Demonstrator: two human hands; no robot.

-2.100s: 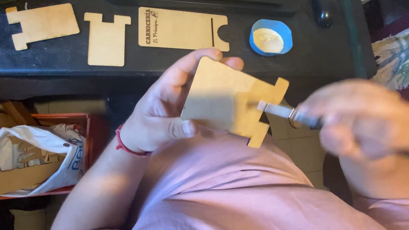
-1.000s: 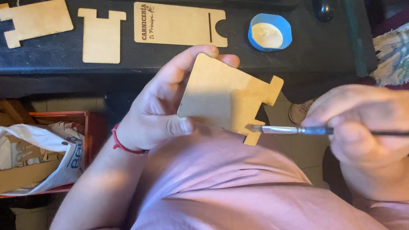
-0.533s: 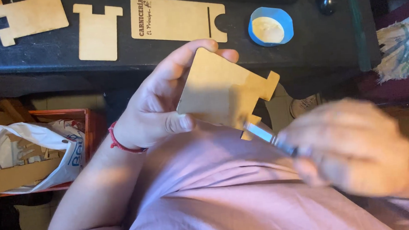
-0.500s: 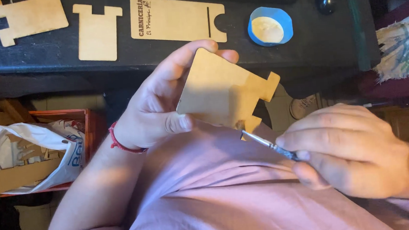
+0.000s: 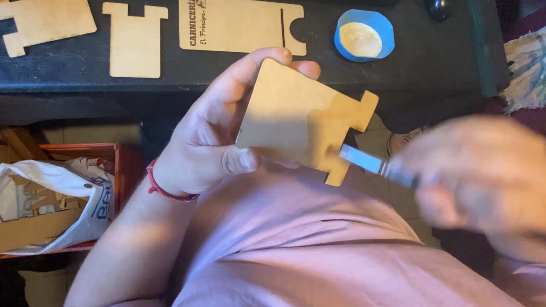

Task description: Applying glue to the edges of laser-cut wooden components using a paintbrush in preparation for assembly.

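My left hand [image 5: 212, 138] grips a flat notched wooden piece [image 5: 296, 120], thumb on its lower left corner and fingers behind its top edge. My right hand [image 5: 486, 181], blurred by motion, holds a thin brush [image 5: 368, 162] whose metal-collared tip touches the piece's lower right edge, between its two tabs. A small blue pot [image 5: 364, 35] of pale cream stuff sits on the dark table [image 5: 78, 64] just above.
Three more wooden cut-outs lie on the table: a notched one [image 5: 44, 22], a T-shaped one [image 5: 135, 40] and a long printed panel [image 5: 237, 24]. A red crate [image 5: 123, 175] with a white plastic bag [image 5: 54, 192] stands on the floor at left. Patterned cloth [image 5: 539, 61] hangs at right.
My right hand has shifted up and right along the piece's lower edge and is now blurred. The brush tip moved from the bottom tab toward the notch. The left hand keeps its grip.
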